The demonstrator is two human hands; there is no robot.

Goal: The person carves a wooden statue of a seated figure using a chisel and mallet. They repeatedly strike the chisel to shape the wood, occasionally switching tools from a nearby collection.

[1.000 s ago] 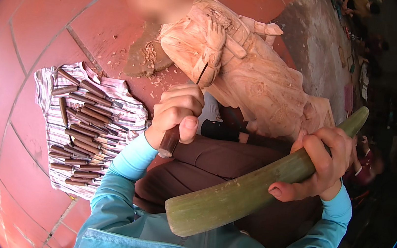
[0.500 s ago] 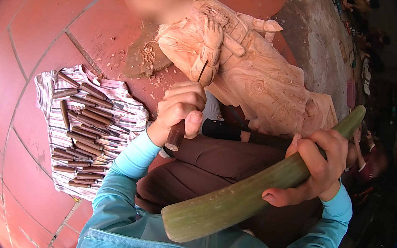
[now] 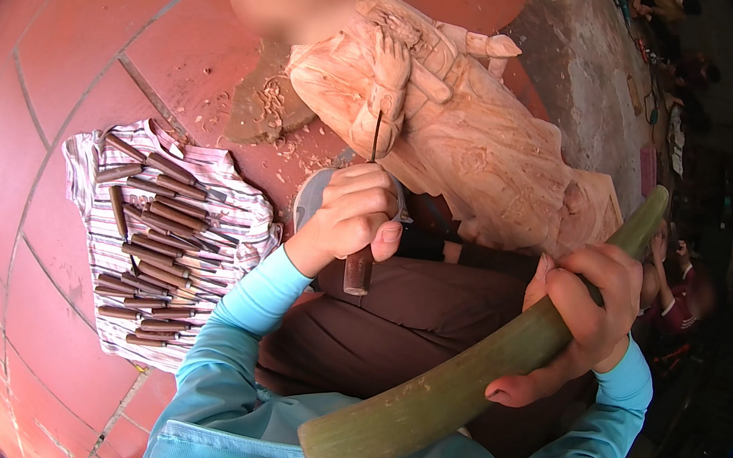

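Chisel [image 3: 365, 220]: one, centre frame, upright, blade tip up against the carving.
Left hand [image 3: 348, 213]: fist closed round its handle.
Right hand [image 3: 582, 324]: gripping one green club [image 3: 466, 383], slanting lower-centre to upper-right.
Wooden statue [image 3: 461, 131]: one, upper centre.
Spare chisels [image 3: 150, 244]: about twenty, on striped cloth [image 3: 245, 214], left.

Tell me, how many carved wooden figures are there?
1: the pale carved wooden figure lies on the red tiled floor ahead of the person's knees, with the chisel in the left hand set against it.

The left hand [image 3: 352, 213] is gripping a chisel [image 3: 364, 229] against the wooden statue [image 3: 478, 142]; the right hand [image 3: 579, 324] is clasping a green club [image 3: 457, 387].
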